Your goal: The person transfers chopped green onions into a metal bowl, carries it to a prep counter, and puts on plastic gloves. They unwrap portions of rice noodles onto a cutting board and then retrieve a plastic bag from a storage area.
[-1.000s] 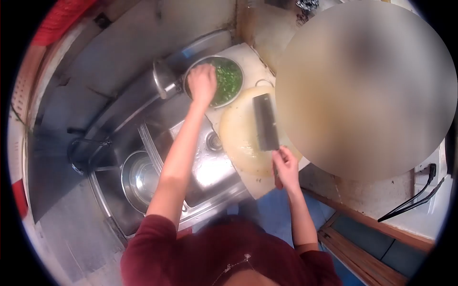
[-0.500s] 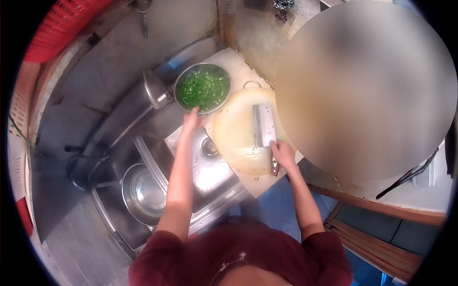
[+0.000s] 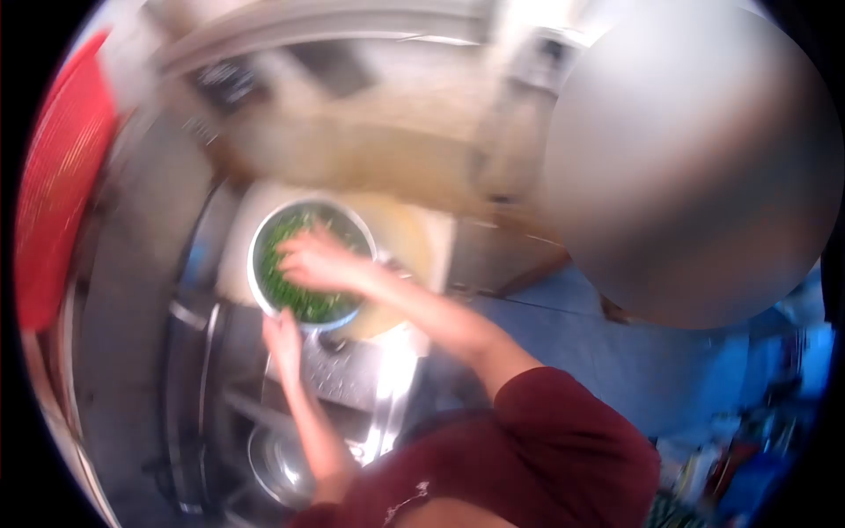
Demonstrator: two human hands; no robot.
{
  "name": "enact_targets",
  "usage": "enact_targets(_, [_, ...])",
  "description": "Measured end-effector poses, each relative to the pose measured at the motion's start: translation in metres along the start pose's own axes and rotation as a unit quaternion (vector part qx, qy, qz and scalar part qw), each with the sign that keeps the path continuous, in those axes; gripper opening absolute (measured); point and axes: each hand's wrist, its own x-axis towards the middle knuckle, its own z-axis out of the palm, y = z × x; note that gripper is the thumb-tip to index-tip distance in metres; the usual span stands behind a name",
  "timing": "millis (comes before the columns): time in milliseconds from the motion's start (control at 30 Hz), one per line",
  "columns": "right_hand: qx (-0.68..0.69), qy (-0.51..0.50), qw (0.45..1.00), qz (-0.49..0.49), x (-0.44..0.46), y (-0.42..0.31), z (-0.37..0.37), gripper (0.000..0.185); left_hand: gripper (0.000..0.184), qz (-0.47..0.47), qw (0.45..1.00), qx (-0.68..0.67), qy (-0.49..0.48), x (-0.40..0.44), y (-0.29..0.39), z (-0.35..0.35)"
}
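Observation:
A round metal bowl (image 3: 368, 238) holds chopped greens (image 3: 304, 302) and stands on the board beside the sink. My left hand (image 3: 282, 339) is at the bowl's near left rim, its fingers closed on the edge. Over the greens, inside the bowl, my right hand (image 3: 317, 260) reaches in with its fingers spread. Behind the bowl and my right forearm, part of the round yellowish cutting board (image 3: 409, 242) shows. The cleaver cannot be made out in the blur.
The metal sink (image 3: 352, 378) lies in front of the bowl, with a round basin (image 3: 280, 466) in its other compartment. A red basket (image 3: 66, 194) is at the far left. Blue floor (image 3: 616, 352) shows at the right.
The view has turned right. My right hand has let go of the cleaver and moved into the bowl. My left hand, earlier in the greens, is now at the bowl's rim.

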Motion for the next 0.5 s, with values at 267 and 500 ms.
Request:
enact_targets(267, [-0.150, 0.197, 0.859, 0.449, -0.325, -0.060, -0.275, 0.033, 0.034, 0.112, 0.920, 0.091, -0.366, -0.150, 0.035, 0.164])
enact_targets(500, [0.245, 0.424, 0.534, 0.689, -0.649, -0.212, -0.343, 0.035, 0.028, 0.168, 0.670, 0.196, -0.696, -0.387, 0.102, 0.402])
